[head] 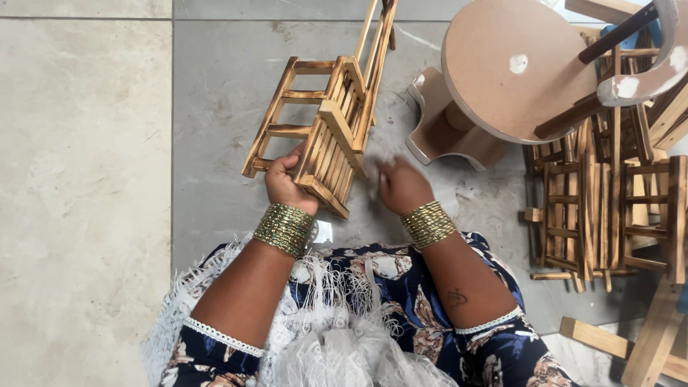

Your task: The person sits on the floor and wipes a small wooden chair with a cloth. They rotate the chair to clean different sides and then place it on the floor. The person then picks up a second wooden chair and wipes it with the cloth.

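My left hand (285, 180) grips the lower end of a small slatted wooden chair (331, 123) with dark burnt edges, holding it tilted above the tiled floor. Its ladder-like side faces left and its long back rails run up to the top of the view. My right hand (401, 185) is just right of the chair's seat slats, fingers curled and blurred; whether it holds anything small I cannot tell. Both wrists wear stacks of gold bangles. My lap in blue flowered cloth with white lace fills the bottom.
A round wooden stool (502, 79) stands at upper right on the grey tiles. Several more small slatted chairs (602, 208) are piled at the right edge. Loose wooden pieces (631, 344) lie at the bottom right. A pale tile (79, 186) covers the left.
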A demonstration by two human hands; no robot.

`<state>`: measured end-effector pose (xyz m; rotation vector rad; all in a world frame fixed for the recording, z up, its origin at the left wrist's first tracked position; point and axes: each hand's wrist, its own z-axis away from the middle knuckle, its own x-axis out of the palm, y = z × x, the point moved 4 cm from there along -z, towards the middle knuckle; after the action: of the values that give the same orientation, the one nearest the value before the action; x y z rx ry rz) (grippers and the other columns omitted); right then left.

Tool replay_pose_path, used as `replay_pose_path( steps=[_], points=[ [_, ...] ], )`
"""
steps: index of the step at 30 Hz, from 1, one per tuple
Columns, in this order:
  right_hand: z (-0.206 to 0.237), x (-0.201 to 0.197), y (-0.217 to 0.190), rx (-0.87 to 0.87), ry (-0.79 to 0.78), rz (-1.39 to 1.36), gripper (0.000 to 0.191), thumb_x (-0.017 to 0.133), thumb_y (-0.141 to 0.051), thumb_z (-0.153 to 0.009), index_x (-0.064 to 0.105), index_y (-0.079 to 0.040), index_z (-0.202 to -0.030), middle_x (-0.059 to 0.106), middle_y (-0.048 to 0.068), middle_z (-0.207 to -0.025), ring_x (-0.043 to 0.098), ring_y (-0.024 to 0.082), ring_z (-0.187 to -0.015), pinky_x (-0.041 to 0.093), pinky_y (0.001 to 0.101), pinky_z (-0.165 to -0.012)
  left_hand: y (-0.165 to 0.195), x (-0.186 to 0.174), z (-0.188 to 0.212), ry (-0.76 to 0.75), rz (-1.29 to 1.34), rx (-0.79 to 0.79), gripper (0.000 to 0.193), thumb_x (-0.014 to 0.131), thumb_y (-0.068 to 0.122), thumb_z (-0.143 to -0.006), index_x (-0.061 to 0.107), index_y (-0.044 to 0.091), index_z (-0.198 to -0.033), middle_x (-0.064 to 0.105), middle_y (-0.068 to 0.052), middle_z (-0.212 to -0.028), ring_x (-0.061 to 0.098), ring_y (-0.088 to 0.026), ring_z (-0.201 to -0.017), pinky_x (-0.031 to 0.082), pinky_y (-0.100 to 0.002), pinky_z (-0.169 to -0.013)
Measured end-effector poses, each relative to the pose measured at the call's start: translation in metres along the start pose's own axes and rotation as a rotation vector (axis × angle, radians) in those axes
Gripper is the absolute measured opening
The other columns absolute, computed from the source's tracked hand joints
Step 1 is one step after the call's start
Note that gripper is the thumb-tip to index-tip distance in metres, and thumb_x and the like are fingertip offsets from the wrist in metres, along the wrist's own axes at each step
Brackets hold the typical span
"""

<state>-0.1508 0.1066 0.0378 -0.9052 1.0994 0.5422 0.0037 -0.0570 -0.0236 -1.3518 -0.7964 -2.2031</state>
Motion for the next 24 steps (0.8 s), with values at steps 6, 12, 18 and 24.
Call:
replay_pose_path(
  steps=[6, 12, 18, 24],
  points=[
    [-0.014, -0.009, -0.030, -0.240, 0.409, -0.156, 0.061, 0.061, -0.010, -0.083, 0.055, -0.004, -0.143, 0.042, 0.028, -0.149, 0.058, 0.049, -0.120, 0.050, 0.0513, -0.101, -0.015, -0.007, -0.001, 0.127, -0.135, -0.053, 0.044, 0.050, 0.019, -0.085, 0.070, -0.007, -0.114, 0.073, -0.018, -0.108, 0.069, -0.031, -0.098, 0.055, -0.045, -0.097],
    [-0.026, 0.027, -0.025, -0.032, 0.190, -0.016, 0.066, 0.061, -0.009, -0.083, 0.046, -0.003, -0.147, 0.038, 0.030, -0.152, 0.061, 0.049, -0.111, 0.054, 0.0527, -0.093, -0.030, -0.020, -0.008, 0.099, -0.207, -0.053, 0.043, 0.049, 0.018, -0.085, 0.069, -0.009, -0.113, 0.073, -0.021, -0.108, 0.069, -0.033, -0.099, 0.055, -0.047, -0.096],
    [0.012, 0.031, -0.055, -0.010, 0.058, 0.030, 0.059, 0.060, -0.010, -0.087, 0.047, -0.003, -0.143, 0.034, 0.032, -0.155, 0.063, 0.047, -0.109, 0.055, 0.0529, -0.089, -0.029, -0.026, -0.006, 0.109, -0.222, -0.030, 0.044, 0.049, 0.019, -0.087, 0.069, -0.010, -0.114, 0.073, -0.020, -0.111, 0.069, -0.032, -0.102, 0.055, -0.045, -0.098],
    [0.022, -0.017, -0.062, -0.365, 0.394, -0.321, 0.060, 0.058, -0.011, -0.093, 0.045, 0.001, -0.150, 0.039, 0.031, -0.149, 0.053, 0.050, -0.130, 0.045, 0.0492, -0.112, -0.030, -0.024, -0.009, 0.044, -0.231, -0.087, 0.045, 0.049, 0.019, -0.084, 0.070, -0.007, -0.114, 0.073, -0.018, -0.110, 0.070, -0.030, -0.100, 0.055, -0.044, -0.096]
  ],
)
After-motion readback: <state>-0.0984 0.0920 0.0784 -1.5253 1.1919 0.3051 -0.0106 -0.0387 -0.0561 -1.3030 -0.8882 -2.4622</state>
